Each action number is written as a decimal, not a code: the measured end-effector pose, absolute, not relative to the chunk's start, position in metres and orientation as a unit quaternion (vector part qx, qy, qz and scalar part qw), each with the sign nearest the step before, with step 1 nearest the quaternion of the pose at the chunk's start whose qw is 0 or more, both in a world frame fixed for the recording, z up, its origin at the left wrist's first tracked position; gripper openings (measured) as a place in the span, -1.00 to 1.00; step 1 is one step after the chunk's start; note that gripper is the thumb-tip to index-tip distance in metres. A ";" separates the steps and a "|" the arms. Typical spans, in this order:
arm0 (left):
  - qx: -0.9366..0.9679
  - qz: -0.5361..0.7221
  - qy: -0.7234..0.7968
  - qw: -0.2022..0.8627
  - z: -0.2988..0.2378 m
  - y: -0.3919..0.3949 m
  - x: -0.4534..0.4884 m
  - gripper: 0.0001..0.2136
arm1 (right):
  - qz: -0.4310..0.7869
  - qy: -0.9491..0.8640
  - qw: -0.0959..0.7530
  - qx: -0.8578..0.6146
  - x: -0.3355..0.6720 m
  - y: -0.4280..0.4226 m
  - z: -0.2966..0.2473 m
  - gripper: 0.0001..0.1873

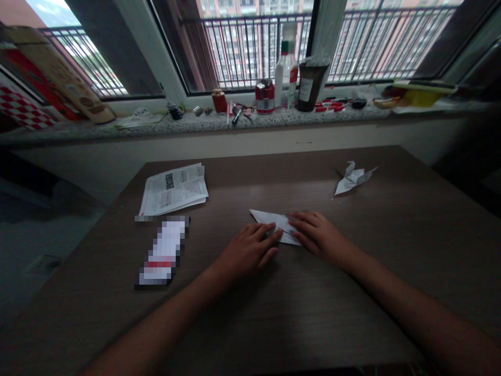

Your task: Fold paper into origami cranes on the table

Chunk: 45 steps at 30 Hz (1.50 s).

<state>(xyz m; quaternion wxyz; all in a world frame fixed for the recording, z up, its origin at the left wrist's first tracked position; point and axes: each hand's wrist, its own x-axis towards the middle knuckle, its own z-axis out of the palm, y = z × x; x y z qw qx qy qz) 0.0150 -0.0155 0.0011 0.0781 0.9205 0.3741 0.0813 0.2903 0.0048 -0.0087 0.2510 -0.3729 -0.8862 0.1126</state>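
Observation:
A folded piece of white paper (270,216) with a pointed left tip lies on the brown table (250,324). My left hand (254,245) rests on its lower left part, fingers stretched out and pressing it flat. Over the paper's right end lies my right hand (319,234), its fingers extended and slightly spread. The two hands are a short gap apart, and their fingers cover part of the paper's folds. At the back right of the table stands a folded paper crane (353,177), out of reach of both hands' fingers.
A stack of printed paper sheets (176,189) lies at the back left, with a pixelated phone-like object (162,253) in front of it. Along the windowsill (211,122) stand a red can (265,96), a clear bottle (284,73), a dark cup (311,86) and small tools.

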 end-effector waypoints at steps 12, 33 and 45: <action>0.921 0.091 0.371 0.076 0.001 -0.024 0.031 -0.47 | 0.058 -0.891 0.206 -0.400 0.280 0.000 -0.010 -0.44; 0.932 0.049 0.346 0.098 -0.007 -0.021 0.012 -0.42 | 0.055 -0.905 0.108 -0.409 0.291 -0.001 -0.031 -0.20; 0.931 0.074 0.350 0.077 0.001 -0.016 0.015 -0.50 | 0.032 -0.897 0.144 -0.417 0.273 0.006 -0.018 -0.23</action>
